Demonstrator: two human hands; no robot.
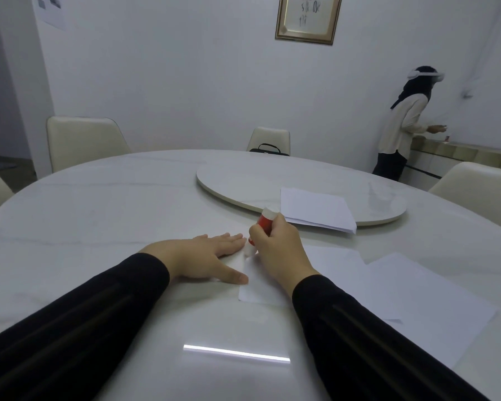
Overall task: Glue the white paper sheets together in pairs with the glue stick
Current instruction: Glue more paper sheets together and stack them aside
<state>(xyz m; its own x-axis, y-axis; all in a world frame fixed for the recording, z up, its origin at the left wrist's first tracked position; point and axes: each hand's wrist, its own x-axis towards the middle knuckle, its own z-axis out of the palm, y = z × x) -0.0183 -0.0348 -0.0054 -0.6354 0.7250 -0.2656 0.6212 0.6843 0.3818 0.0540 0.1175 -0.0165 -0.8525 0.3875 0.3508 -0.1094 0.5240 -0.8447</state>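
— How are the two hands placed?

— The left hand is laid flat on the white table, its fingers straight and released, pressing on the left edge of a white paper sheet. The right hand is clenched around a red glue stick, which is held tilted, white tip down, touching the sheet just beside the left fingertips.

— Where are the other sheets found?

— To the right of the right-hand fingers, a larger loose sheet is seen lying on the table, partly overlapped by another sheet that reaches under the right wrist. Beyond the fingers, a small paper stack is rested on the edge of the round turntable.

— And farther off?

— Cream chairs are set around the table, a dark bag is seen on the far one, and a person wearing a headset is stood at a side counter to the far right. A framed picture is hung on the wall.
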